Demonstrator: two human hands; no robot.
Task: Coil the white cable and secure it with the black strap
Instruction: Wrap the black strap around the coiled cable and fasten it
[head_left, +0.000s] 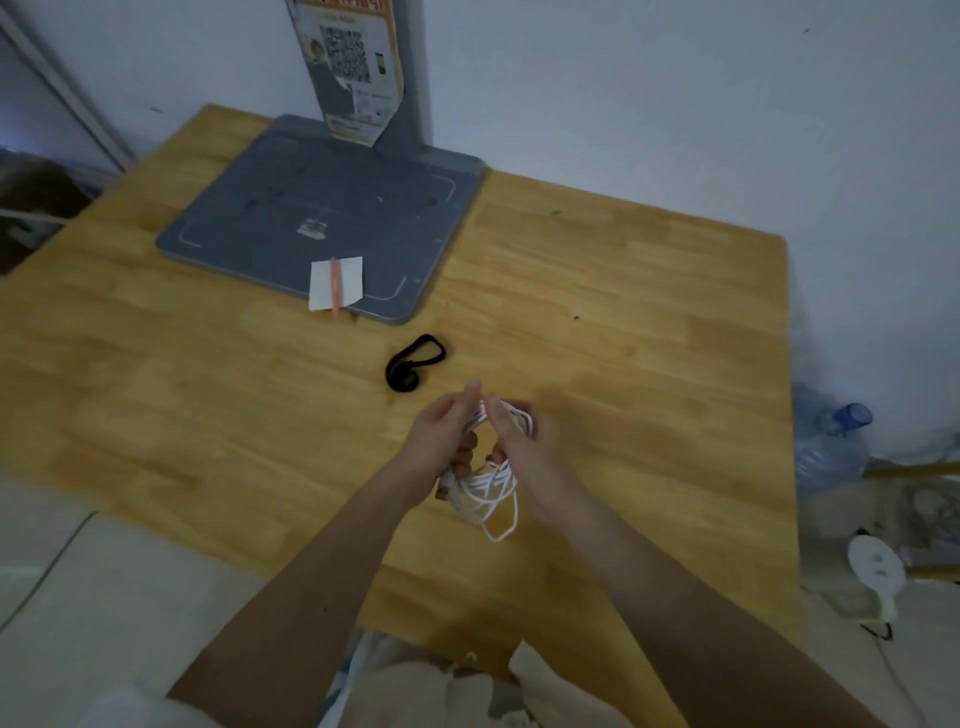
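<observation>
Both hands hold the white cable (485, 493) above the wooden table (649, 312), gathered into several loops. My left hand (441, 441) grips the left side of the bundle, and a plug end sticks out below it. My right hand (524, 447) closes on the right side, with loops around its fingers. One loop hangs down below the hands. The black strap (413, 362) lies loose on the table just beyond my hands, curled into a loop and untouched.
A grey flat stand base (270, 218) with an upright post sits at the back of the table, a white paper with a pink strip (335, 283) on its front edge. A water bottle (831, 441) and a white device (875, 571) lie on the floor to the right.
</observation>
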